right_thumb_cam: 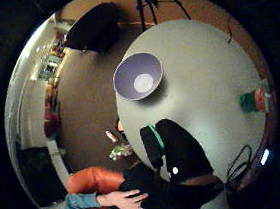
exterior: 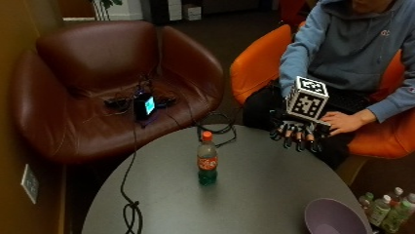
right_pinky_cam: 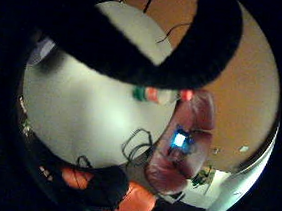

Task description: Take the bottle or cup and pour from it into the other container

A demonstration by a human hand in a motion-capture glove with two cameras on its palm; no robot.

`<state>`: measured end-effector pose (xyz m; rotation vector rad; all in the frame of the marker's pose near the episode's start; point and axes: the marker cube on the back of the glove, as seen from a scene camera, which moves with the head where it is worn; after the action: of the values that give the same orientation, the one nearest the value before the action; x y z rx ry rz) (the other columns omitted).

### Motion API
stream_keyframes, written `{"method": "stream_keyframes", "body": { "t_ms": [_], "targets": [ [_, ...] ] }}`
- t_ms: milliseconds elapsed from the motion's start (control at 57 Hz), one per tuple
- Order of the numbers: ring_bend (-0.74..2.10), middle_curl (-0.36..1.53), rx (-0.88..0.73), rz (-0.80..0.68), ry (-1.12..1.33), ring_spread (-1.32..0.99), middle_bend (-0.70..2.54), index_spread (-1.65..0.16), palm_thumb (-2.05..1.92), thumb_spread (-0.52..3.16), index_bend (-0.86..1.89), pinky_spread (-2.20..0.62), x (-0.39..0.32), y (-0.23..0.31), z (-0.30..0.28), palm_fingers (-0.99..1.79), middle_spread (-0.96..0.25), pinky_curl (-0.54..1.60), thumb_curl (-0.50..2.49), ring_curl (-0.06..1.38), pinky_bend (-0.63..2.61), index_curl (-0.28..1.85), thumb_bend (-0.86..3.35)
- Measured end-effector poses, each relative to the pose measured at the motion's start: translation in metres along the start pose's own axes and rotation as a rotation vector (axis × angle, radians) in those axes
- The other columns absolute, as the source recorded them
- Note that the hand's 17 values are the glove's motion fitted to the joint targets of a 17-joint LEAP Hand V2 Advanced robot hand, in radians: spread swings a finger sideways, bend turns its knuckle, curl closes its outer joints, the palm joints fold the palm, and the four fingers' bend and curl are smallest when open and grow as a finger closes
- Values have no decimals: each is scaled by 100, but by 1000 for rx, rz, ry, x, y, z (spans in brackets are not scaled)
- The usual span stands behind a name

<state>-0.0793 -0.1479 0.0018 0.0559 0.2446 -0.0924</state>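
A small bottle (exterior: 207, 158) with an orange cap, red label and green base stands upright near the middle of the round grey table (exterior: 259, 195). The bottle (right_thumb_cam: 254, 100) also shows small in the thumb side view, and the bottle (right_pinky_cam: 159, 95) shows in the little finger side view. A purple bowl (exterior: 334, 218) sits at the table's near right edge; the bowl (right_thumb_cam: 138, 76) is empty. My gloved right hand (exterior: 297, 131) hovers over the table's far right edge, fingers hanging relaxed, holding nothing, well apart from the bottle. The bare left hand (exterior: 344, 122) rests beside it.
A brown leather armchair (exterior: 110, 83) with a glowing device (exterior: 144, 105) and cables stands behind the table. A black cable (exterior: 129, 204) trails over the table's left side. An orange chair (exterior: 259, 63) holds the person. Several bottles (exterior: 386, 207) stand on the floor at right.
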Motion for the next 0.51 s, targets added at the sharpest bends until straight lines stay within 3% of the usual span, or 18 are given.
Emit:
{"method": "stream_keyframes", "body": {
  "t_ms": [245,508],
  "targets": [
    [39,26,26,-17,21,-6,18,-44,44,107,13,31,-5,-19,-16,5,-14,35,26,28,51,22,-2],
    [39,27,47,27,108,-5,17,-43,43,104,13,30,35,-18,-18,0,-11,37,27,28,56,21,-3]
  ]
}}
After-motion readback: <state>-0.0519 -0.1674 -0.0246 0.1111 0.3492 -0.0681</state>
